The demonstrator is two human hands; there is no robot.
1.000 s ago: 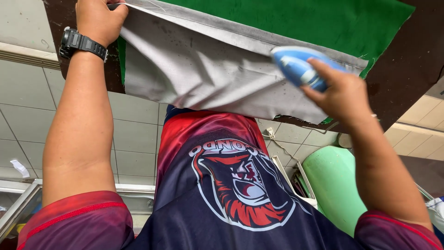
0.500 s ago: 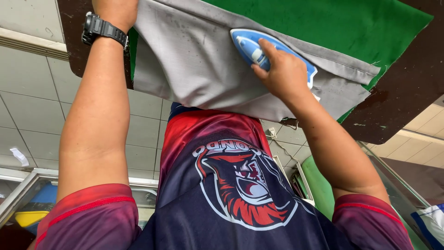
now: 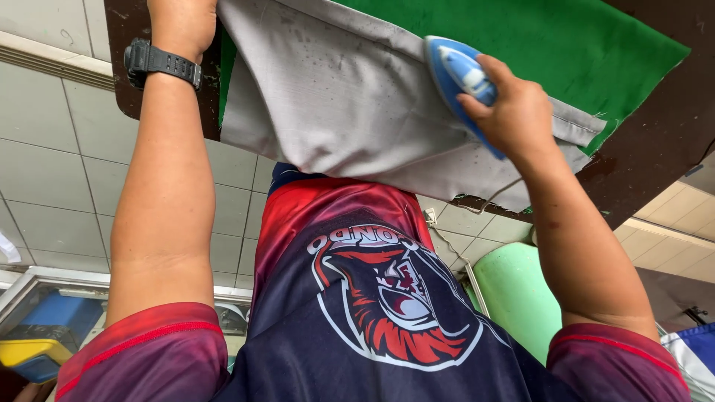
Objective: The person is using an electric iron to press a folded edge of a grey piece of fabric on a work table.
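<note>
Right hand [image 3: 514, 112] grips blue iron [image 3: 458, 74] near grey cloth [image 3: 335, 97] edge; left hand [image 3: 182, 26] presses cloth flat.

A dark brown table [image 3: 640, 160] is covered by a green cloth [image 3: 566, 52]. A grey fabric [image 3: 350, 104] is spread over the cloth, hanging past the table's edge, between the fingers of both hands.

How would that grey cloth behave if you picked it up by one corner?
Probably floppy: the grey cloth already droops over the edge of the dark board. It looks thin and light, lying flat on the green cover. It would likely slide easily, which may be why the left hand pins it while the right hand grips the blue iron.
</note>
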